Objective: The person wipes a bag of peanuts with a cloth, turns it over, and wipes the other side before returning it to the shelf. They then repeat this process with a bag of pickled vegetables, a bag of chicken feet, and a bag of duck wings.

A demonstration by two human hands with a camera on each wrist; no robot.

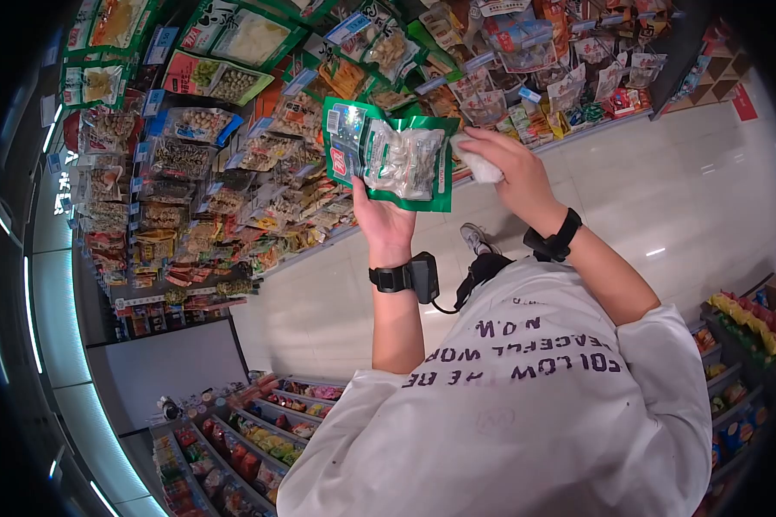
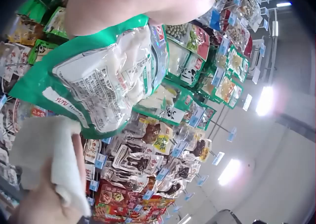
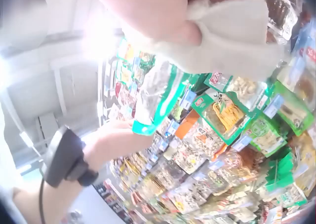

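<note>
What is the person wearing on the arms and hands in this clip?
Both hands, left hand and right hand, are bare, with no gloves. Each wrist carries a black strap; the left one holds a boxy black camera unit with a thin black cable. Loose white sleeves of a shirt with dark printed lettering end near the elbows.

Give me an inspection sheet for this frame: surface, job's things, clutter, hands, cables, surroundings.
Surface: pale glossy tiled floor; no worktop seen.
Job's things: green plastic snack packet with clear window, held up; white crumpled cloth at the packet's right edge.
Clutter: nothing seen.
Hands: left hand grips the packet's lower edge; right hand grips the cloth.
Cables: black cable from the left wrist camera.
Surroundings: hanging snack-packet display; low shelves of goods.
</note>
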